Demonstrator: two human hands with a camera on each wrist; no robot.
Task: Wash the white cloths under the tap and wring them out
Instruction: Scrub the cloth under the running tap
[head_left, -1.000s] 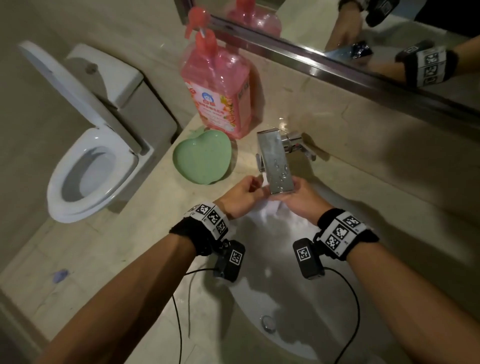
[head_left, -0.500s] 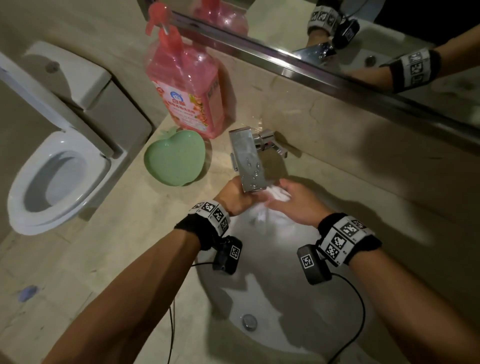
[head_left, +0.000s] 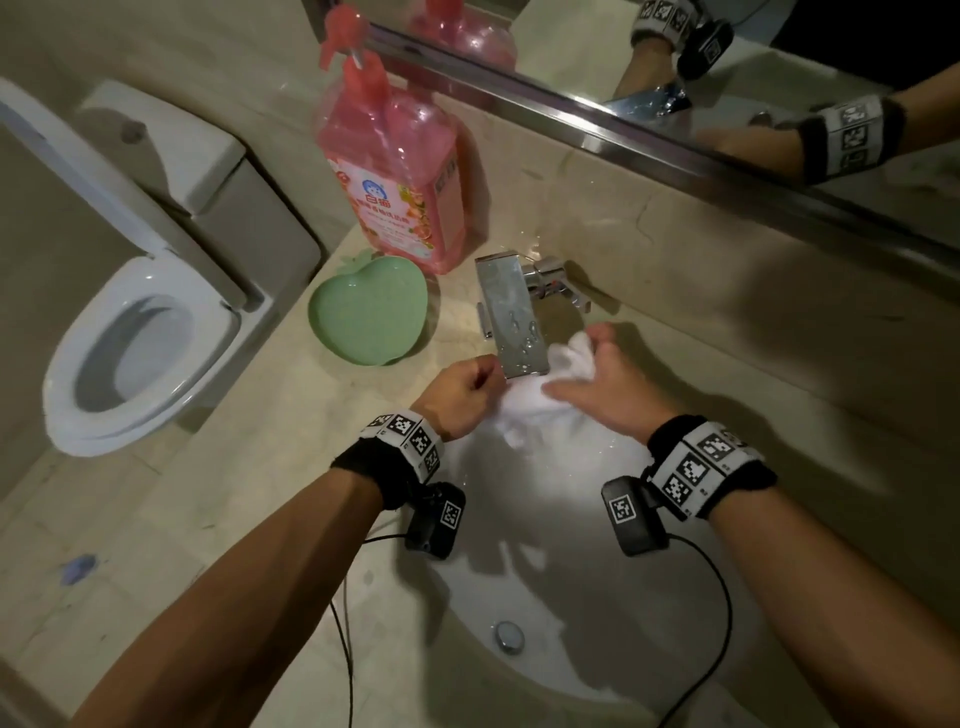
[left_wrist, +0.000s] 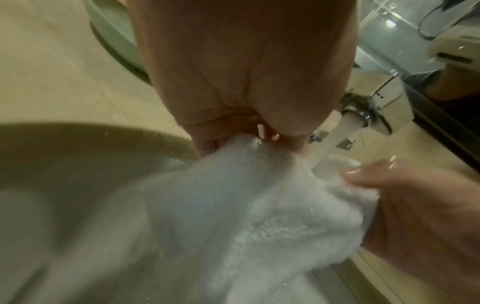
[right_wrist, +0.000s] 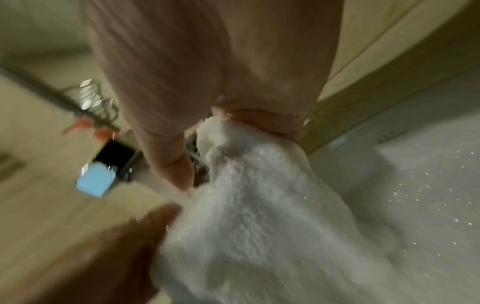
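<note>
Since half a second ago your right hand (head_left: 605, 384) has slid further back behind the tap (head_left: 511, 322) and more cloth (head_left: 540, 395) shows past the spout; left hand (head_left: 460, 395) barely shifted

Cloth is one wet bunch over the back of the basin (head_left: 571, 597), right under the spout. In the left wrist view the stream lands on its right-hand end, just by your right fingertips (left_wrist: 363, 174)

Left hand: fingers curled, pinching the left end of the cloth (left_wrist: 233, 205). Right hand: fingers and thumb curled round the other end (right_wrist: 259, 205), bunch poking out past the knuckles. Both grips look firm, nothing slack between the fists except the loose tail hanging down into the basin

Key relation: cloth spans hand to hand, long axis roughly left-right across the basin, slightly skewed with the right end further back toward the wall. Neither hand is nearer, you hold one end each. That already suits a wring: I'd guess counter-twisting along that axis is the next move once it's rinsed. Only one cloth visible, so I judge the task is early

Outward: green dish (head_left: 366, 317) and pink soap bottle (head_left: 397, 176) on the counter left of the tap, mirror (head_left: 727, 67) behind, toilet (head_left: 135, 353) far left
</note>
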